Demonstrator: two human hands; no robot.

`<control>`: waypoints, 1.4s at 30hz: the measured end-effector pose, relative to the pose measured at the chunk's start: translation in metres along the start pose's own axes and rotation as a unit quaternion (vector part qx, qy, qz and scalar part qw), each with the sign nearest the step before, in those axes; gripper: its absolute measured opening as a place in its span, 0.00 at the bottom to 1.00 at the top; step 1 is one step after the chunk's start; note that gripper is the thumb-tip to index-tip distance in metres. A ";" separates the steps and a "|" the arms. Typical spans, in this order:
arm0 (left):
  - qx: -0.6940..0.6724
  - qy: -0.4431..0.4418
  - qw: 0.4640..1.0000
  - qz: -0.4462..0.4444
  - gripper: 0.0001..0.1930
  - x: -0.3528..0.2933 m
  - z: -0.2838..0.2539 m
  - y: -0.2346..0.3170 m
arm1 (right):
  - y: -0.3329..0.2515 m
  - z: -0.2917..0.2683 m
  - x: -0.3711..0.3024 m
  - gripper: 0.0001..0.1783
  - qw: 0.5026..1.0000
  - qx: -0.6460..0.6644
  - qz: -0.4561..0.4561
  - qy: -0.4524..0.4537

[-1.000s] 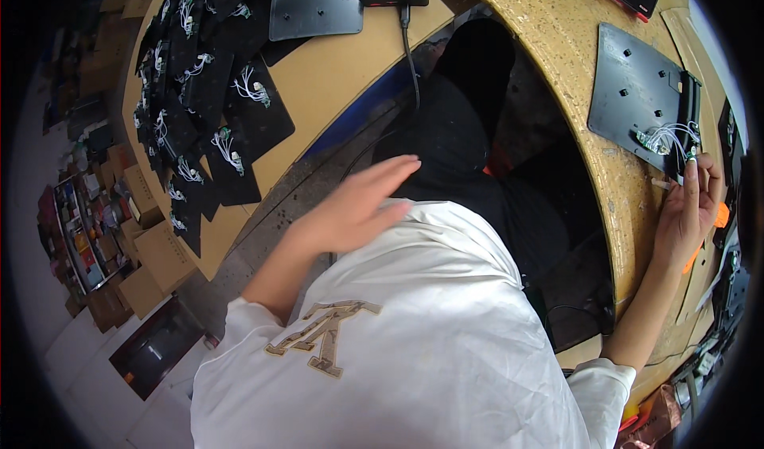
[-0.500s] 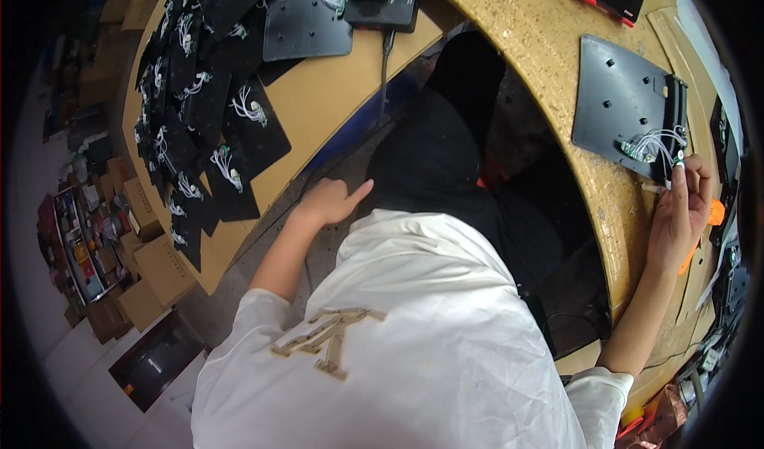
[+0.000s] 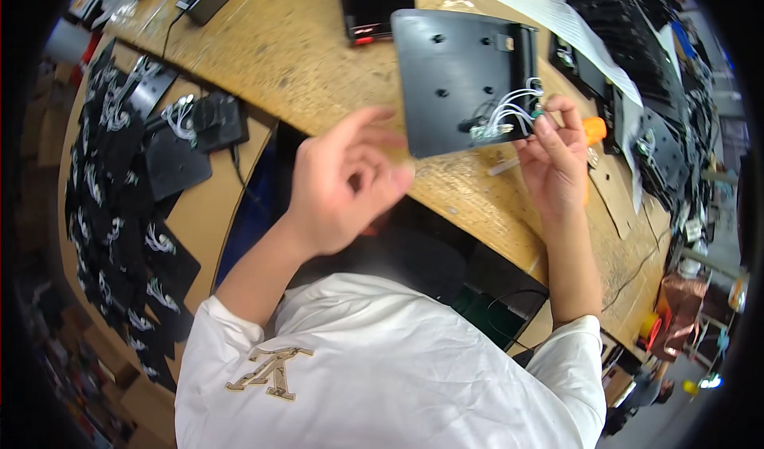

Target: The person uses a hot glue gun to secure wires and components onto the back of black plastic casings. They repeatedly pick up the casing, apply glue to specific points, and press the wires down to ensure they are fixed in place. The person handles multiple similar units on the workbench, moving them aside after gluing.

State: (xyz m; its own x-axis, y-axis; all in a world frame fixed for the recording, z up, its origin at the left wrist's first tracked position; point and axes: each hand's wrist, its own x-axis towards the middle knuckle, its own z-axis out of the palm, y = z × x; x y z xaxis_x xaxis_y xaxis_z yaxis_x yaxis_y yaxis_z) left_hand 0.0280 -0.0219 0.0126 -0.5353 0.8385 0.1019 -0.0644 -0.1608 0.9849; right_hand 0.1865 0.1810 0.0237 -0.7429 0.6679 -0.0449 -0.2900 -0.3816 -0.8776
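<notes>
A black plastic panel (image 3: 458, 67) with small pegs sits over the workbench in front of me. White wires (image 3: 509, 115) and a small green circuit board run along its near right corner. My right hand (image 3: 557, 151) pinches that corner beside the board, thumb on top. Whether the panel rests on the bench or is slightly raised, I cannot tell. My left hand (image 3: 338, 186) hangs in the air just left of the panel, empty, its fingers loosely bent and apart, a little blurred. An orange-handled tool (image 3: 594, 129) lies beside my right hand.
On the left, many black panels with wires (image 3: 103, 234) overlap on cardboard (image 3: 211, 242). Next to them stands a black box with a cable (image 3: 219, 123). A device with a screen (image 3: 378, 3) is at the bench's far side. White sheeting (image 3: 585, 47) and more panels lie right.
My view has turned toward the bench. My left hand has risen from beside my lap to the panel's left side. The right hand stays at the panel's corner.
</notes>
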 end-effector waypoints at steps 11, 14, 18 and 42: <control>0.153 -0.031 0.977 0.143 0.07 0.049 0.030 -0.032 | -0.052 -0.030 -0.068 0.21 0.596 -0.777 -0.125 0.158; 0.159 -0.024 0.978 0.130 0.06 0.051 0.034 -0.026 | -0.037 -0.046 -0.072 0.28 0.505 -0.849 -0.030 0.154; 0.177 -0.047 0.973 0.138 0.05 0.055 0.030 -0.025 | -0.039 -0.044 -0.048 0.32 0.579 -0.782 0.095 0.210; -0.204 -0.025 0.978 -0.020 0.13 0.003 0.048 -0.003 | 0.014 0.069 -0.075 0.05 0.990 -0.099 0.063 0.084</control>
State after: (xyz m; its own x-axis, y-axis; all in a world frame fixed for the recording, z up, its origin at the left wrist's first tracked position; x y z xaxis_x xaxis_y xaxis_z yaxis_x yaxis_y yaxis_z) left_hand 0.0675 0.0063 0.0163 -0.4836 0.8716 0.0809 -0.4210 -0.3126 0.8515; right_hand 0.1960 0.0814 0.0474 -0.6505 0.7258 -0.2235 -0.0650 -0.3464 -0.9358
